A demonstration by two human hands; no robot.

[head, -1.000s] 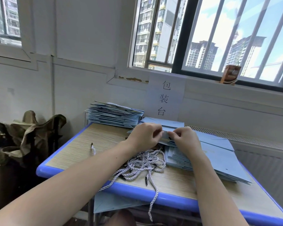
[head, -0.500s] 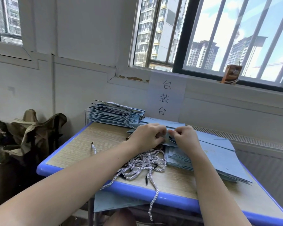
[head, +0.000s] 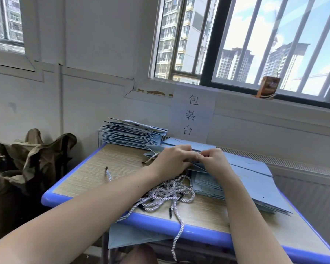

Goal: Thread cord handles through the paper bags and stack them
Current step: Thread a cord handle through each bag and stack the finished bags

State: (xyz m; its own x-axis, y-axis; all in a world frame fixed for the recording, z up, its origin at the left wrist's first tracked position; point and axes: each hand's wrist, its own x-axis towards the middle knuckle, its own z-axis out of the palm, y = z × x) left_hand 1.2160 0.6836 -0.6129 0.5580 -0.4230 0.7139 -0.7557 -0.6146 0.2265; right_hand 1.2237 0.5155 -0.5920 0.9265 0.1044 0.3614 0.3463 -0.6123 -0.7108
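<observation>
Bright daylight pours through the barred window [head: 265, 44], leaving the wall [head: 84, 96] beneath soft and bluish, while wide-angle distortion bends the edges and fine detail smears.

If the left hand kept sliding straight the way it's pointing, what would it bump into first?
Probably the right hand. The left hand points rightward across the top paper bag, and the two already meet over its edge. Depth is hard to judge from this single view.

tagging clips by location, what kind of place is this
Probably a small packing workstation: stacks of flat blue paper bags and loose cord handles lie on a desk, with a paper sign taped under the window.
</observation>
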